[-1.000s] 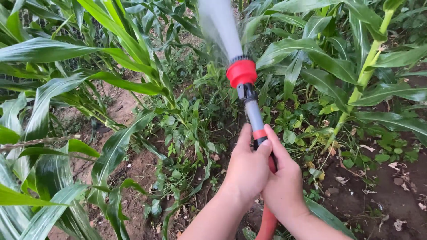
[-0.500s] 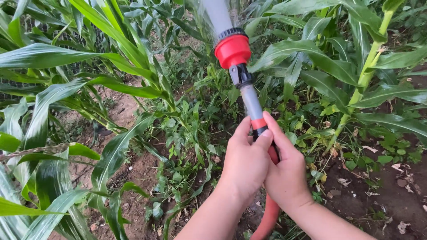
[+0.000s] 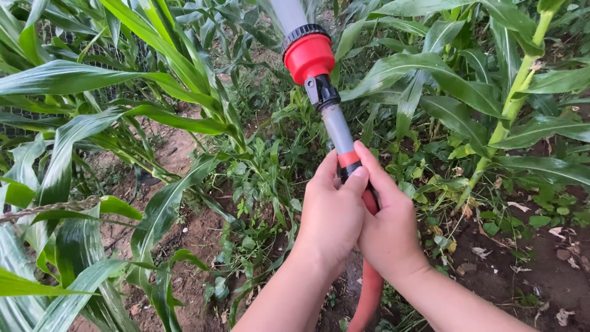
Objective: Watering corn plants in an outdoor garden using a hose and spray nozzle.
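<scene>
Both my hands grip the handle of a hose sprayer (image 3: 332, 126), a grey wand with a red nozzle head (image 3: 309, 56). My left hand (image 3: 332, 216) wraps the handle from the left. My right hand (image 3: 386, 224) wraps it from the right, fingers over the red band. A cone of water spray (image 3: 287, 13) leaves the nozzle toward the top of the frame. A red hose (image 3: 369, 298) runs down from the handle between my forearms.
Tall corn plants (image 3: 117, 123) with long green leaves stand on the left, and a thick corn stalk (image 3: 507, 104) rises on the right. Low weeds (image 3: 258, 184) cover the middle. Bare brown soil (image 3: 547, 270) with dry leaf bits lies at the lower right.
The sprayer and both hands have moved up and slightly left in view, so the nozzle now sits nearer the top edge. The grip is unchanged and water keeps spraying.
</scene>
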